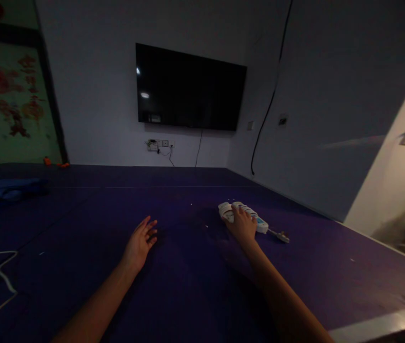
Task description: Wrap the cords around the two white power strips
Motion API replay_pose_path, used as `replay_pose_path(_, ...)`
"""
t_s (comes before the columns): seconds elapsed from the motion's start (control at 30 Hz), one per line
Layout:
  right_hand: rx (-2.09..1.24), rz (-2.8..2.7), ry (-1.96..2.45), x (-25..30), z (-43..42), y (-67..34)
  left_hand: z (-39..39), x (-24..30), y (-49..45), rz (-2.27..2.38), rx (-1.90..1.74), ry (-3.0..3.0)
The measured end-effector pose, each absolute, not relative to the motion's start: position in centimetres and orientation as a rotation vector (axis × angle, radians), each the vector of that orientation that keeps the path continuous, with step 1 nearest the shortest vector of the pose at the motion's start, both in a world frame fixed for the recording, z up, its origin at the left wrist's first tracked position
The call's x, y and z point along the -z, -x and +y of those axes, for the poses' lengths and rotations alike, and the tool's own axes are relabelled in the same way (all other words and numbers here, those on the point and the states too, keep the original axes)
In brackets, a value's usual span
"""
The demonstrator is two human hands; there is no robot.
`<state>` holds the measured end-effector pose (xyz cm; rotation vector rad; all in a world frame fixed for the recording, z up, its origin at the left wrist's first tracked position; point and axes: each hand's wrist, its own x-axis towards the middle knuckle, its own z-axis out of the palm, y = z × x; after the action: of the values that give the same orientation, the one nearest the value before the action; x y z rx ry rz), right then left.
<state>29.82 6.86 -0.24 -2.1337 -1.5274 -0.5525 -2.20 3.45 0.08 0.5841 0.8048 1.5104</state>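
Observation:
A white power strip (262, 225) lies at an angle on the dark purple surface, right of centre. Its cord seems to be bundled at the left end, and the plug (282, 236) rests off its right end. My right hand (242, 224) is over the strip's middle with the fingers curled round it, hiding part of the body. To the left, my left hand (140, 244) is apart from the strip, palm turned inward, fingers spread and slightly bent, holding nothing.
The purple tabletop (188, 267) reaches to the walls. A white cable (7, 281) curls at the lower left, near a blue item (13, 189). Small orange objects (47, 161) sit at the far left. A black cable (268, 112) hangs down the right wall; a TV (191, 88) hangs ahead.

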Motion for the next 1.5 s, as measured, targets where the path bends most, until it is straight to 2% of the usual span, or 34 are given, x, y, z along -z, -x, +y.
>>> replay_pose_path(0.2,0.515,-1.659,2.313,1.1,6.9,-29.8,3.3,-0.3,2.4,0.753,-1.380,-0.606)
replay_pose_path(0.8,0.610,-1.606,2.285,1.8,7.9,-30.3,3.1,-0.4,2.2,0.785,-1.338,-0.625)
replay_pose_path(1.5,0.708,-1.535,2.060,1.1,7.6,-29.0,3.8,1.0,2.0,0.832,-1.489,-0.619)
